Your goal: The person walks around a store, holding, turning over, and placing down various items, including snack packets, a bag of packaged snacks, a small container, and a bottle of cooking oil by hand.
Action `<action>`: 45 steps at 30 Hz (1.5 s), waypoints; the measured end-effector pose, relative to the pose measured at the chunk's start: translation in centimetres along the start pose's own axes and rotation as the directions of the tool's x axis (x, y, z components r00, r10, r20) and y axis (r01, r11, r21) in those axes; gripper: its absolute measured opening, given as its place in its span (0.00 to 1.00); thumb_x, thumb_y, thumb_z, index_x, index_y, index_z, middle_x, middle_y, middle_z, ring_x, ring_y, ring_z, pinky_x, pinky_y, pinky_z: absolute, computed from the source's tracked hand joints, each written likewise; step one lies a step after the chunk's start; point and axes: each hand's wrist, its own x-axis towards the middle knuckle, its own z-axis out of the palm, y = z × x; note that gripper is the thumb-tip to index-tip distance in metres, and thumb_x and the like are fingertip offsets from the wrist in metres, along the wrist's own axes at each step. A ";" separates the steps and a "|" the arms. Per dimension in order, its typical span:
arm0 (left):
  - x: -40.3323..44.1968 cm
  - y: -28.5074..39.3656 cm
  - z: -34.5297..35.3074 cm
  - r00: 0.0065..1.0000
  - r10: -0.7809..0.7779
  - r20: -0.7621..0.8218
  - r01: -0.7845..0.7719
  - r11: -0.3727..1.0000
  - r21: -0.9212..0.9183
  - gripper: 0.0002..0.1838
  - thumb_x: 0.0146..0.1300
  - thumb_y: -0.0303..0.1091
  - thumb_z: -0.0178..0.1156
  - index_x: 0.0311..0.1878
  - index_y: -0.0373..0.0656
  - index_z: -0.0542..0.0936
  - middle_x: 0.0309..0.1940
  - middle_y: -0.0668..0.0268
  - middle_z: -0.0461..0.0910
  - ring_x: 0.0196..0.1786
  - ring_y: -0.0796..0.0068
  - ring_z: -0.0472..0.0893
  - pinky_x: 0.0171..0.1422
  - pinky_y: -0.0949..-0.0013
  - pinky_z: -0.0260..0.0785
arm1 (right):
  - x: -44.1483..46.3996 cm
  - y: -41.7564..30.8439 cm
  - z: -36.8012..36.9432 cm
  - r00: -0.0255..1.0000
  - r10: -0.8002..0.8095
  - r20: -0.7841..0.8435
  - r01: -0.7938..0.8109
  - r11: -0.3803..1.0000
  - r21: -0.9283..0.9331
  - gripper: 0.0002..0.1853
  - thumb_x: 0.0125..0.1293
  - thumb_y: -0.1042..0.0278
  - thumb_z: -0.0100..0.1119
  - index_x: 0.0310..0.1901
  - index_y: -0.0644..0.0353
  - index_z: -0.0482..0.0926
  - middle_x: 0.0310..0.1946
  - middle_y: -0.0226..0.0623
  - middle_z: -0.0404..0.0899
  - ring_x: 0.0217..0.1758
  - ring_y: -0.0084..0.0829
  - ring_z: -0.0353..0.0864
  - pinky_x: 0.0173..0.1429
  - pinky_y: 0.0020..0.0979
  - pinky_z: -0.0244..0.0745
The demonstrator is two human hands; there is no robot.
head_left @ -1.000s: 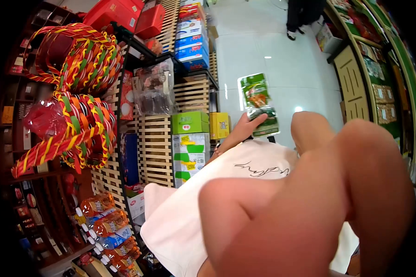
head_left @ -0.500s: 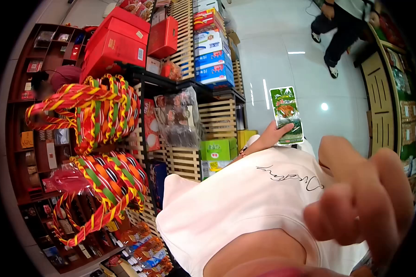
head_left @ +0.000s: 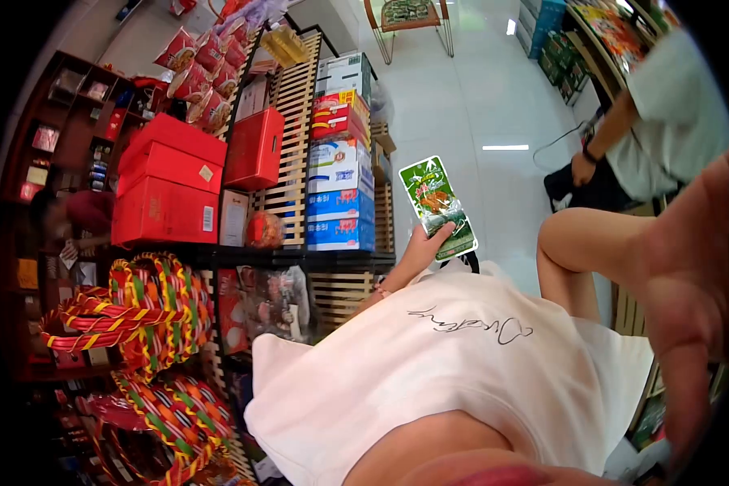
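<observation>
My left hand (head_left: 420, 251) grips the lower part of a green snack packet (head_left: 429, 182) in front of my white shirt, with the thumb across its face. The packet is flat, with white edges, a picture of brown food and a partly see-through panel. Its top tilts to the left. My right hand (head_left: 688, 267) is raised close to the camera at the right edge, blurred, with fingers and thumb apart and nothing seen in it. Part of it runs into the dark rim of the view.
Slatted shelves on the left carry red boxes (head_left: 166, 182), blue and white cartons (head_left: 340, 202) and woven baskets (head_left: 162, 312). Another person (head_left: 680, 113) stands at the right beside stocked shelves. A chair (head_left: 409, 16) stands ahead on the tiled floor (head_left: 462, 105).
The view has shifted forward along the aisle. My right hand has uncurled and moved up and outward. My left hand still holds the packet, now tilted more. The other person is nearer.
</observation>
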 end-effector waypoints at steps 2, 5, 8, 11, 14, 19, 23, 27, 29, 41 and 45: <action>3.4 0.2 0.3 1.000 0.005 0.006 -0.006 1.000 0.010 0.14 0.58 0.36 0.56 0.43 0.35 0.73 0.34 0.67 0.76 0.36 0.82 0.74 0.40 0.76 0.67 | -0.1 -0.9 -3.0 1.000 -0.008 0.012 0.009 1.000 -0.030 0.11 0.56 0.78 0.38 0.26 0.68 0.74 0.33 0.45 0.75 0.32 0.36 0.71 0.38 0.32 0.69; 6.5 0.3 0.5 0.998 -0.006 -0.064 0.002 0.998 -0.069 0.16 0.58 0.34 0.55 0.47 0.36 0.71 0.39 0.67 0.75 0.41 0.81 0.74 0.45 0.76 0.67 | -0.3 -1.5 -7.0 0.999 -0.030 0.023 0.032 0.996 -0.079 0.10 0.56 0.78 0.39 0.27 0.68 0.74 0.34 0.45 0.74 0.32 0.36 0.71 0.38 0.32 0.68; 9.6 0.0 0.9 0.998 0.044 -0.037 -0.048 0.993 -0.104 0.14 0.59 0.34 0.55 0.46 0.35 0.72 0.38 0.67 0.76 0.40 0.81 0.74 0.42 0.77 0.68 | 0.0 -2.0 -11.2 0.997 -0.035 0.061 0.043 0.990 -0.132 0.09 0.56 0.78 0.40 0.28 0.68 0.73 0.35 0.44 0.74 0.33 0.35 0.70 0.39 0.32 0.68; 12.5 0.2 0.6 1.000 -0.022 -0.005 0.021 0.993 -0.115 0.13 0.59 0.34 0.54 0.43 0.35 0.73 0.35 0.68 0.76 0.36 0.84 0.73 0.40 0.78 0.67 | 0.2 -1.1 -15.5 0.996 -0.061 0.072 0.073 0.981 -0.177 0.07 0.55 0.77 0.42 0.29 0.67 0.72 0.36 0.43 0.73 0.34 0.35 0.70 0.40 0.31 0.68; 16.3 0.6 -0.7 0.999 0.044 -0.017 -0.045 0.997 -0.057 0.13 0.59 0.34 0.54 0.43 0.35 0.73 0.34 0.70 0.76 0.36 0.84 0.73 0.40 0.78 0.67 | 0.4 -0.4 -19.5 0.989 -0.081 0.121 0.111 0.957 -0.269 0.07 0.55 0.77 0.43 0.30 0.67 0.72 0.37 0.43 0.72 0.35 0.34 0.70 0.41 0.31 0.67; 23.9 1.5 -2.4 0.999 0.034 -0.016 -0.035 0.994 -0.104 0.14 0.59 0.35 0.55 0.44 0.36 0.73 0.35 0.70 0.76 0.37 0.83 0.73 0.42 0.77 0.67 | 0.9 0.5 -28.0 0.971 -0.121 0.205 0.205 0.865 -0.458 0.06 0.54 0.76 0.44 0.32 0.67 0.71 0.38 0.41 0.71 0.36 0.34 0.69 0.42 0.30 0.67; 32.5 3.3 -5.3 0.998 0.056 0.004 -0.056 0.998 -0.031 0.14 0.59 0.35 0.54 0.44 0.36 0.73 0.34 0.69 0.77 0.36 0.83 0.74 0.41 0.76 0.68 | 2.3 0.8 -35.4 0.940 -0.153 0.305 0.311 0.750 -0.583 0.06 0.54 0.75 0.46 0.34 0.66 0.70 0.39 0.41 0.71 0.37 0.33 0.69 0.43 0.30 0.66; 40.4 8.1 -8.2 0.998 0.056 -0.022 -0.057 0.996 -0.064 0.15 0.59 0.37 0.55 0.43 0.35 0.74 0.33 0.69 0.77 0.35 0.84 0.74 0.38 0.77 0.68 | 4.0 0.8 -42.6 0.909 -0.177 0.378 0.404 0.603 -0.688 0.08 0.53 0.75 0.47 0.35 0.66 0.69 0.40 0.40 0.70 0.38 0.32 0.69 0.44 0.29 0.66; 44.5 9.0 -10.2 0.991 0.133 -0.028 -0.133 0.991 0.023 0.15 0.58 0.37 0.55 0.43 0.35 0.74 0.34 0.68 0.77 0.37 0.83 0.74 0.41 0.76 0.68 | 4.3 1.0 -46.3 0.883 -0.197 0.425 0.462 0.525 -0.715 0.08 0.53 0.74 0.48 0.36 0.66 0.68 0.41 0.39 0.70 0.39 0.32 0.68 0.45 0.29 0.66; 59.0 11.4 -12.5 0.999 -0.027 0.036 0.025 0.998 0.061 0.15 0.58 0.37 0.56 0.42 0.35 0.74 0.34 0.66 0.77 0.37 0.81 0.73 0.42 0.74 0.67 | 1.2 2.3 -61.3 0.876 -0.187 0.445 0.459 0.036 -0.888 0.14 0.52 0.72 0.52 0.41 0.65 0.66 0.44 0.37 0.67 0.42 0.30 0.67 0.48 0.28 0.64; 64.4 11.9 -12.0 0.989 -0.139 0.045 0.136 0.989 0.064 0.17 0.57 0.39 0.57 0.45 0.37 0.73 0.37 0.67 0.76 0.39 0.79 0.73 0.45 0.74 0.66 | -0.4 2.1 -67.0 0.884 -0.187 0.429 0.419 -0.093 -0.903 0.16 0.51 0.72 0.54 0.42 0.64 0.65 0.45 0.36 0.67 0.43 0.29 0.67 0.49 0.27 0.64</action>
